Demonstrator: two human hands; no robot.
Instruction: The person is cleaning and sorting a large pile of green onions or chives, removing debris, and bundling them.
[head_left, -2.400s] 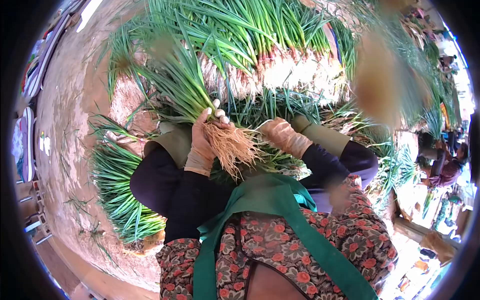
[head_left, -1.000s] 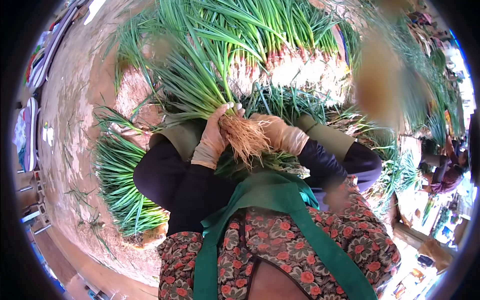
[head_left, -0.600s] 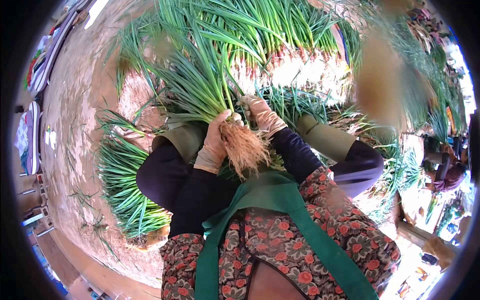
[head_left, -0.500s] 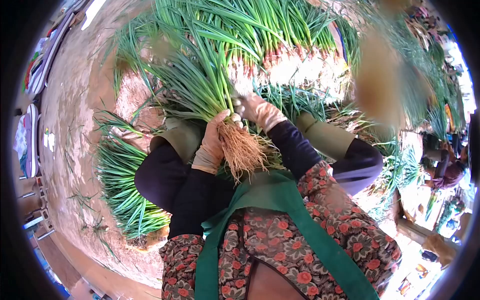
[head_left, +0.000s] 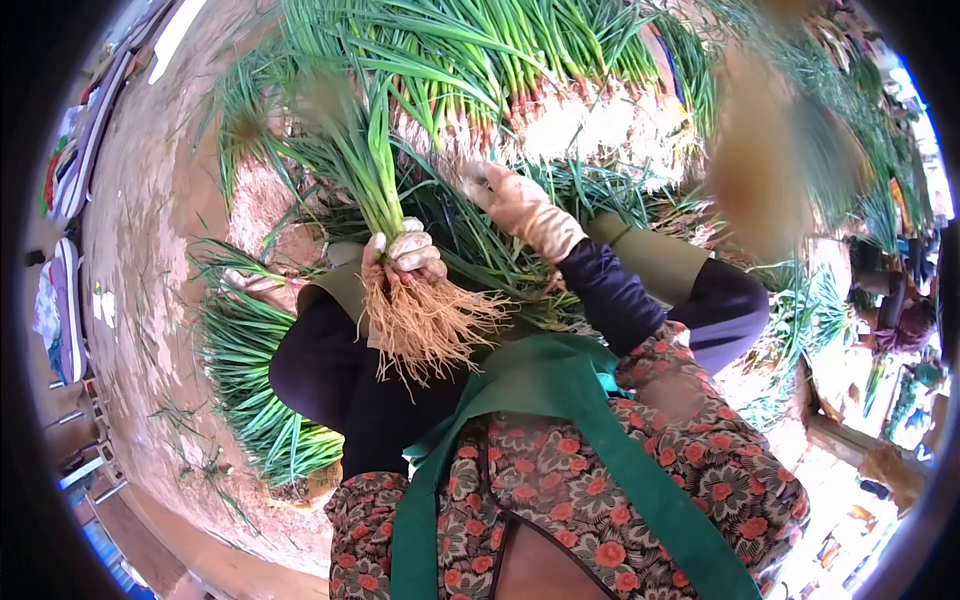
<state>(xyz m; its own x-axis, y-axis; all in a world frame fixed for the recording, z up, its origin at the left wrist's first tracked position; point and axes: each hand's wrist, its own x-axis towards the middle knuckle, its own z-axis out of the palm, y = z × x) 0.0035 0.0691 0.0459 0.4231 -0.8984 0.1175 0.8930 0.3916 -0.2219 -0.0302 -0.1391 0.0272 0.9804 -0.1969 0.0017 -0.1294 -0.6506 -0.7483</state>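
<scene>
A bunch of green onions (head_left: 375, 185) stands upright, its tan roots hanging over my lap. My left hand (head_left: 408, 252), gloved, is wrapped round the bunch just above the roots. To the right of it, my gloved right hand (head_left: 515, 203) reaches toward the root ends of a large pile of green onions (head_left: 500, 60). Its fingers are bent near those roots; what lies between them, if anything, is too unclear to tell.
More green onions (head_left: 260, 385) lie on the ground at the left. Loose leaves are scattered on the dirt floor (head_left: 140, 270). Another person (head_left: 905, 320) is at the far right. Brown blurred spots cover part of the upper right.
My left hand has moved left with the bunch and turned, so its fingers now show in front. My right hand has come away from the bunch.
</scene>
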